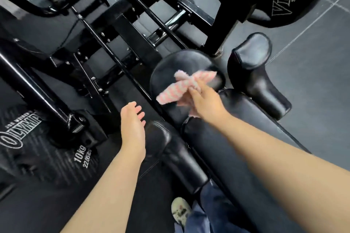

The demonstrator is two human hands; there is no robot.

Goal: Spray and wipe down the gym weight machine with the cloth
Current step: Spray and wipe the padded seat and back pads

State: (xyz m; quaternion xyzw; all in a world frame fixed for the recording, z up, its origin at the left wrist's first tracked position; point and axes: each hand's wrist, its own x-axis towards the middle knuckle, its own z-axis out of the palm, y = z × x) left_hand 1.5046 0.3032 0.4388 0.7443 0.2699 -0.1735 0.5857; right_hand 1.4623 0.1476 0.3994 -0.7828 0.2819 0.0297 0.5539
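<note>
Dark grey floor tiles [312, 47] with thin pale seams lie under the black steel-framed weight machine [121, 30]. Two black weight plates show: one at eleven o'clock of my left hand, marked 10kg [47, 149], one at one o'clock of my right [274, 0]. I count four black padded cushions; the round one [176, 66] sits centre. My right hand [204, 102] grips one pink-and-white striped cloth [176, 89], fingers curled round it, on that round pad, though blur hides exact contact. My left hand [132, 125] hovers at eight o'clock of the cloth, fingers relaxed and apart.
</note>
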